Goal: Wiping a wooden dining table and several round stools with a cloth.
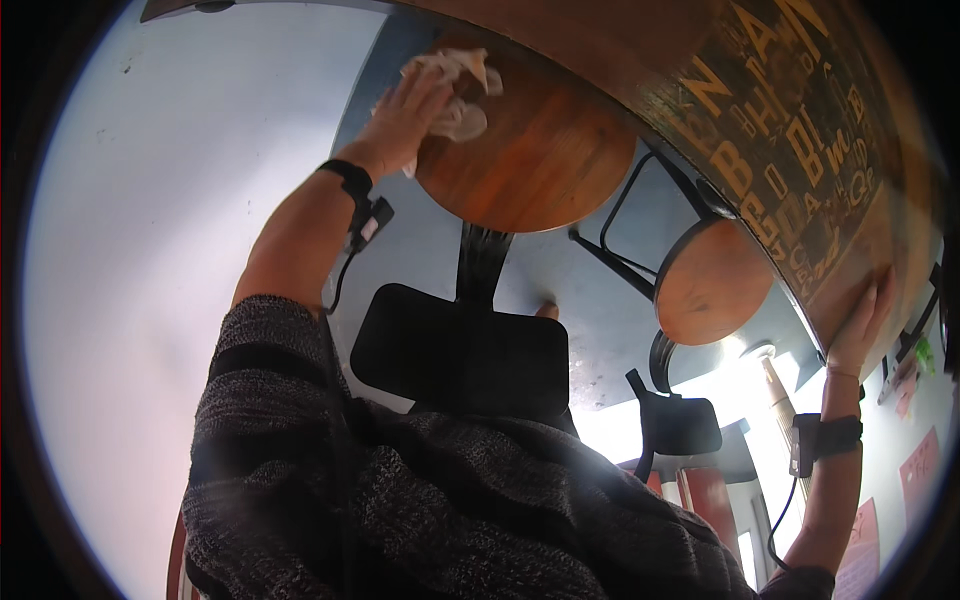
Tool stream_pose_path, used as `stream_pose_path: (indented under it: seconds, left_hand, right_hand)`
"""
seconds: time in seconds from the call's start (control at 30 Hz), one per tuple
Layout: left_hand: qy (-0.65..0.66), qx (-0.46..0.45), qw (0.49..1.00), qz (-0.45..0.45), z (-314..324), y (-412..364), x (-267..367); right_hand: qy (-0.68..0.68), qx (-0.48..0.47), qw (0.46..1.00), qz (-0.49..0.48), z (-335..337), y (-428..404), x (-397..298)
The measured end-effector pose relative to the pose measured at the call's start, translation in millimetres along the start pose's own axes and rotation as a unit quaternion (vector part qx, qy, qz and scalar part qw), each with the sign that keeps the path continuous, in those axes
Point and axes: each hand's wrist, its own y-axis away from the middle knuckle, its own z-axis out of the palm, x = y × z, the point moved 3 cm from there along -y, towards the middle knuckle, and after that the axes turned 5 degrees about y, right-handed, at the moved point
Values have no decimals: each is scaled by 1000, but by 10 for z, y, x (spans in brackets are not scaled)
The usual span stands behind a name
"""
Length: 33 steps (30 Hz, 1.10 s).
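Observation:
My left hand (409, 116) lies over a crumpled whitish cloth (463, 120), pressing it against the left side of a round wooden chair seat (540, 165). Parts of the cloth stick out past the fingers, and the palm hides the rest. At the far right, my right hand (862, 322) rests with extended fingers on the edge of a wooden tabletop (840, 300) and holds nothing that I can see. Yellow letters on a dark panel (787, 142) decorate that tabletop. The chair's black backrest (461, 352) stands close before my body.
A second chair has a round wooden seat (716, 281) and a black backrest (686, 426), partly under the table edge. A pale wall (172, 225) rises on the left, beside the grey floor (536, 270). Pink papers (921, 465) bearing writing hang at lower right.

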Motion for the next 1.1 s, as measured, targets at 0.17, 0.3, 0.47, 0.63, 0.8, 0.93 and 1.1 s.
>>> stream_pose_path:
  seconds: [0.17,0.3,0.47,0.63,0.8,0.93,1.1]
  left_hand:
    - [106,55,991,-64,-60,-419,-86]
    - [98,70,981,-149,14,-487,285]
    - [223,-141,956,-132,-494,-982,1233]
    - [182,-107,969,128,-195,-1007,2097]
    - [188,-125,897,380,323,-234,2439]
    - [143,-302,850,408,346,225,2106]
    - [195,-343,840,372,-79,339,1647]
  right_hand:
    - [-14,14,1000,-4,22,18,-13]
    - [10,18,1000,-5,25,12,-143]
    - [9,22,999,-22,-19,21,-92]
    - [-5,34,999,-20,11,28,-128]
    - [42,60,997,-19,41,41,-184]
    - [85,73,994,-10,40,60,-168]
    - [111,73,991,-1,44,60,-203]
